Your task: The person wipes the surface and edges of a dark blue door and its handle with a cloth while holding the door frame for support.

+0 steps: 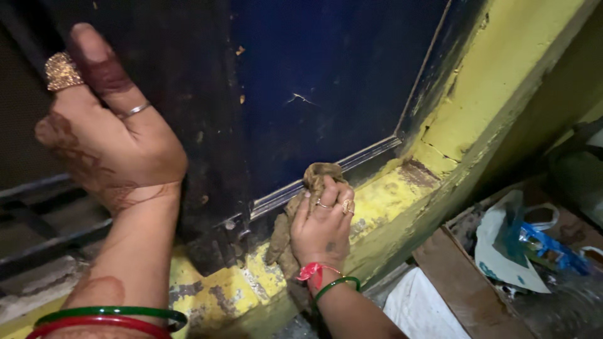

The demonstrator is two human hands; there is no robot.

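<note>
— Two hands in my feed. What's the right hand (323, 229) doing?

— Clenched on a brown rag (300, 216), pressed against the yellow sill (383, 198) below the blue door (326, 81).

— And the left hand (103, 129)?

— Gripping the door's dark edge (rings and bangles showing). A cardboard box (455, 276) sits lower right.

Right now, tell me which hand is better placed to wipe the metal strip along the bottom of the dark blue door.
The right hand: it already grips the brown crumpled rag against the metal strip at the yellow ledge. The left hand is higher up, fingers around the dark blue door's edge, no rag.
</note>
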